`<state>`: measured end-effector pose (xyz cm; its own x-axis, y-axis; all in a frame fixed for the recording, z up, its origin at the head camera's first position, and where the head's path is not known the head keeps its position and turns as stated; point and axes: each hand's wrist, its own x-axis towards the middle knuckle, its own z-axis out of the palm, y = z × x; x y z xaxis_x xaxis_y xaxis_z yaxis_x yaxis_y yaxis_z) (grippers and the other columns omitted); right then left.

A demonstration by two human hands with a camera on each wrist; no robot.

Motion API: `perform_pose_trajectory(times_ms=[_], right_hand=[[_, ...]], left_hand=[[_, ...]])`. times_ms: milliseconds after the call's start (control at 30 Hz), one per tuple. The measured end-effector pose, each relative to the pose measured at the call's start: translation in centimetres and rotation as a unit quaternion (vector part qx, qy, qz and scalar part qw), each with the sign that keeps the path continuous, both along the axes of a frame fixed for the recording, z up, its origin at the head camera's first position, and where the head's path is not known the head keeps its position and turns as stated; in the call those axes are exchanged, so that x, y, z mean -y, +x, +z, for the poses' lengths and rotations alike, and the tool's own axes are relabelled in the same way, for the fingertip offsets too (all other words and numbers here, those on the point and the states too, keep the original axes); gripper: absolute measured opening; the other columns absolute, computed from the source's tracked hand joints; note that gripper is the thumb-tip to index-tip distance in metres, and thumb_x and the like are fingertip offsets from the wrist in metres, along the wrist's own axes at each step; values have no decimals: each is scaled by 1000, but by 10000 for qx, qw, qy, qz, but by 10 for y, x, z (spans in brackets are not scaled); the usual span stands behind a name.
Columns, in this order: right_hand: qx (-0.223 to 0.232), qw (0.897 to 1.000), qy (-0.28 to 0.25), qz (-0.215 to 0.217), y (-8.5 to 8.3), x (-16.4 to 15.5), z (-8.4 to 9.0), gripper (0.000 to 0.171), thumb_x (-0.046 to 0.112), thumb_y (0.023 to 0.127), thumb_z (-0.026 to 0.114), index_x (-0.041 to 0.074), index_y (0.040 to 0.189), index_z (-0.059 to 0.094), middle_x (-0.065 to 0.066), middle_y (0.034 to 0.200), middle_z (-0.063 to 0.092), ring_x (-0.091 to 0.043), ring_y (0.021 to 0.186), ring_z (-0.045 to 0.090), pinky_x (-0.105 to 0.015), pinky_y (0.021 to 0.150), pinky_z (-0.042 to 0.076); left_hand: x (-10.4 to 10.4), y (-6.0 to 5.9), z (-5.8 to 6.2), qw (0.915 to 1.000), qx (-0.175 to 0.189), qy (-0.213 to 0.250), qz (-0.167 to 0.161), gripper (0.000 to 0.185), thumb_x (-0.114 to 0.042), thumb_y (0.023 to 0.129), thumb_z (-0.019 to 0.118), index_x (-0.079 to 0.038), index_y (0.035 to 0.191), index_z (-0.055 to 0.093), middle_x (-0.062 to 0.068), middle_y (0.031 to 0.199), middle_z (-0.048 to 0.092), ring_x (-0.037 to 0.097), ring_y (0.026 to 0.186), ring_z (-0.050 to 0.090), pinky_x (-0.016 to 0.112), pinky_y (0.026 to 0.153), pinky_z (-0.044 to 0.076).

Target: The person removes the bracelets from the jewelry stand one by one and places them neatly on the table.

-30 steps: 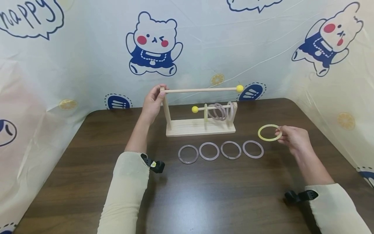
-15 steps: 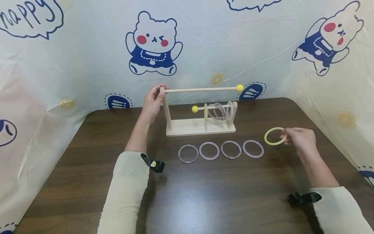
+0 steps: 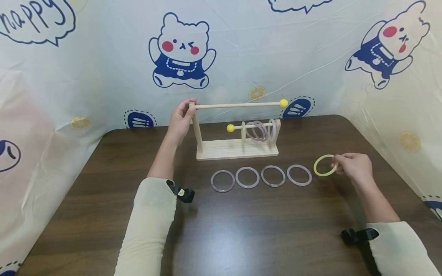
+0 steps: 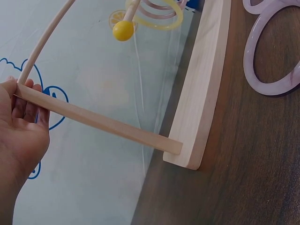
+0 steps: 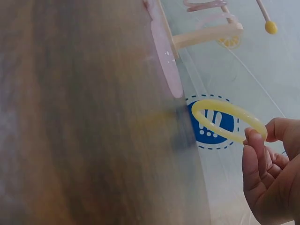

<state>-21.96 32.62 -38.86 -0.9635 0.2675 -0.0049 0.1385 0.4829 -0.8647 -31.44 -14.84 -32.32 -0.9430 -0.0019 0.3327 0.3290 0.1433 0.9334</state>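
Left hand (image 3: 180,122): fingers wrapped round the top of the wooden rack (image 3: 236,149) post, apparently steadying it | Right hand (image 3: 353,167): pinches the yellow ring (image 3: 325,165) by its rim, held clear of the table (image 3: 241,226), right of four purple rings (image 3: 261,176) laid in a row | Lower peg: carries more rings; upper rod (image 3: 238,105) bare.

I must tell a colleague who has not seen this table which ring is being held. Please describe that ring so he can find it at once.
Start from the wooden ring stand at the back middle of the dark table; four pale purple rings lie flat in a row before it. Past the right end of that row, the right hand pinches the yellow ring. It alone is yellow and held tilted, not flat.
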Motion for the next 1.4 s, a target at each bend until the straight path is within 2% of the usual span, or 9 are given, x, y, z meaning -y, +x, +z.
perform_pose_trajectory(times_ms=[367, 600, 700, 833, 900, 1133, 1400], right_hand=[[365, 9985, 243, 321, 0, -1, -3, 28, 13, 85, 52, -12, 81, 65, 1, 56, 62, -9, 52, 59, -25, 53, 53], [529, 9960, 579, 423, 2, -1, 0, 28, 16, 84, 54, -7, 76, 68, -2, 60, 63, -11, 55, 60, -26, 55, 53], [626, 9881, 1236, 670, 3, -4, 3, 30, 19, 86, 53, -6, 79, 69, -5, 62, 65, -12, 58, 61, -28, 56, 50], [650, 9663, 2249, 1067, 3, -8, 6, 31, 22, 87, 53, -2, 80, 70, -4, 62, 67, -12, 58, 59, -29, 53, 42], [679, 9594, 2446, 1229, 3, -11, 7, 29, 22, 87, 53, 0, 78, 70, -3, 62, 66, -13, 58, 59, -30, 53, 42], [1044, 9531, 2406, 1511, 0, -19, 6, 31, 24, 87, 57, -4, 85, 70, -3, 65, 67, -16, 61, 64, -31, 56, 46], [1312, 9509, 2372, 1495, -4, -25, 2, 30, 24, 86, 60, -5, 87, 69, -4, 65, 67, -18, 61, 64, -32, 56, 46]], left_hand=[[1, 0, 0, 10000, 52, -24, -15, 32, -23, 95, 48, -8, 124, 51, 5, 121, 55, 16, 113, 47, 33, 99, 35], [0, 1, 0, 10000, -8, -4, -40, 32, -21, 96, 48, -5, 124, 51, 7, 121, 55, 17, 112, 47, 33, 98, 36], [0, 1, 0, 10000, -5, -20, -44, 34, -21, 96, 48, -3, 125, 50, 7, 121, 55, 17, 112, 47, 33, 98, 36], [0, 1, 0, 10000, 65, -46, -27, 35, -23, 95, 48, -6, 125, 50, 5, 122, 54, 17, 113, 46, 34, 99, 35], [0, 0, 0, 9999, 89, -49, -14, 34, -24, 95, 48, -8, 125, 51, 4, 122, 55, 16, 113, 46, 34, 100, 35], [0, 0, 0, 10000, 53, -21, -20, 32, -22, 96, 48, -7, 124, 51, 6, 122, 55, 17, 113, 47, 33, 99, 35], [0, 1, 0, 10000, 24, 17, -35, 33, -22, 96, 48, -7, 124, 51, 6, 122, 55, 17, 112, 47, 33, 99, 35]])
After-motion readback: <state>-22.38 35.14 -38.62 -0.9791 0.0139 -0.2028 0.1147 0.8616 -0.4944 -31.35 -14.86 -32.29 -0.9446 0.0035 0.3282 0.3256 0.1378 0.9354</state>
